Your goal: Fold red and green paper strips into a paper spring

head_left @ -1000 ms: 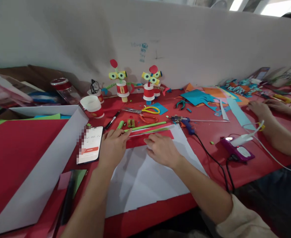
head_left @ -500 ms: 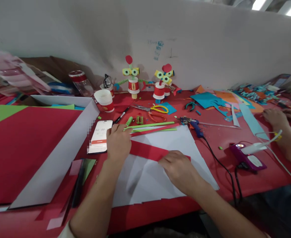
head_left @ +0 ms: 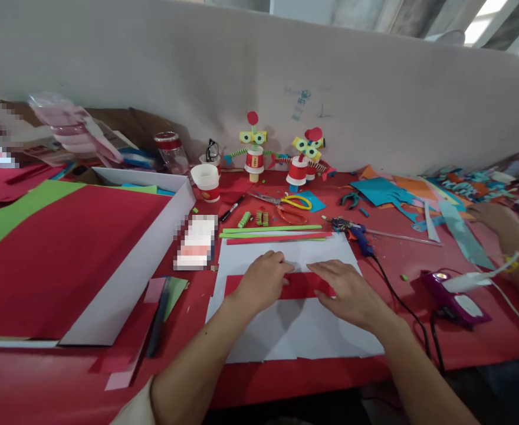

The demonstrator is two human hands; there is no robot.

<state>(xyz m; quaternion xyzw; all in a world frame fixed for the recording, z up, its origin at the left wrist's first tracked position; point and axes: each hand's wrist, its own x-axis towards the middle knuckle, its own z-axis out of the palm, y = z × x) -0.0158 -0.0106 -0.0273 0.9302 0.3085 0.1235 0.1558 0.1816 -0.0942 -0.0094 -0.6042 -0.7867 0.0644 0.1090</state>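
While two bare hands rest over a red counter, a red paper strip lies crosswise beneath them on white sheets. The strip is plain, deep red, long and slim, with straight edges; its left end shows beyond the left hand, whose grip is loosely curled over it, though blur leaves it unclear whether the fingertips pinch any paper. The right hand covers part of the other end, its grip parted, thumb spread away from the fingers. Just beyond, green strips and a narrower red strip lie side by side.
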